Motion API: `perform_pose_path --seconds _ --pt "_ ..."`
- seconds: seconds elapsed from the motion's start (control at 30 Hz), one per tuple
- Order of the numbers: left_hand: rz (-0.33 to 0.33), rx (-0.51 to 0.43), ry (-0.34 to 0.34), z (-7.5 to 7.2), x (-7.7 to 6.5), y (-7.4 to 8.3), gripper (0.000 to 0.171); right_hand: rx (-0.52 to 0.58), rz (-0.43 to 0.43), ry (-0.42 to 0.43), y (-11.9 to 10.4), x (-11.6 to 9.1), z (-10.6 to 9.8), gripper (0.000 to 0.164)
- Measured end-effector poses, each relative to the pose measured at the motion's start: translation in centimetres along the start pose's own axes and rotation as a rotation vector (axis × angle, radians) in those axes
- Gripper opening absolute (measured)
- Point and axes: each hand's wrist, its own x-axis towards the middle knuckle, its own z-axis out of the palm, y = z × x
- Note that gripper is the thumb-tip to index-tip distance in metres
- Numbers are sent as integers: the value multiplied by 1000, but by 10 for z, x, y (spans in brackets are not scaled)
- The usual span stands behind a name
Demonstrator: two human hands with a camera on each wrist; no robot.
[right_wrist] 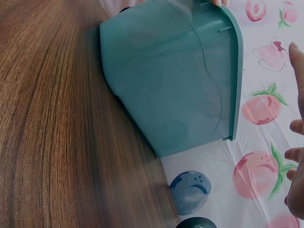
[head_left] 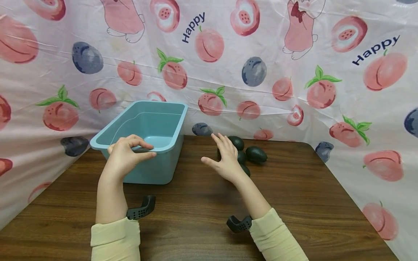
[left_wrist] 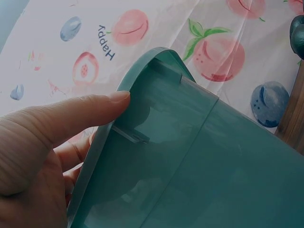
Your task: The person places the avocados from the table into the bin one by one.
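A light blue plastic bin (head_left: 148, 168) stands at the back left of the table, and its inside floor shows bare in the head view. My left hand (head_left: 122, 157) pinches the bin's near rim, thumb on the outer side and fingers over the inside, as the left wrist view also shows. My right hand (head_left: 226, 159) is held up over the table to the right of the bin, fingers spread and holding nothing. Just beyond it lie several dark green avocados (head_left: 256, 154), partly hidden by that hand. One avocado (right_wrist: 196, 223) peeks in at the bottom of the right wrist view.
The brown wooden table (head_left: 196, 224) reaches back to a white cloth (head_left: 228, 76) printed with peaches, which hangs behind and at both sides. Black wrist mounts (head_left: 240, 224) sit at both cuffs.
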Motion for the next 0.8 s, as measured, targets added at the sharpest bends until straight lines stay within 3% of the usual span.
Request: perform_pose_path --seconds 0.47,0.8 --pt "2 -2 3 0 0 0 19 -19 43 27 6 -3 -15 86" --pt "-3 2 -8 -1 -1 0 19 -15 38 79 14 -5 -24 101"
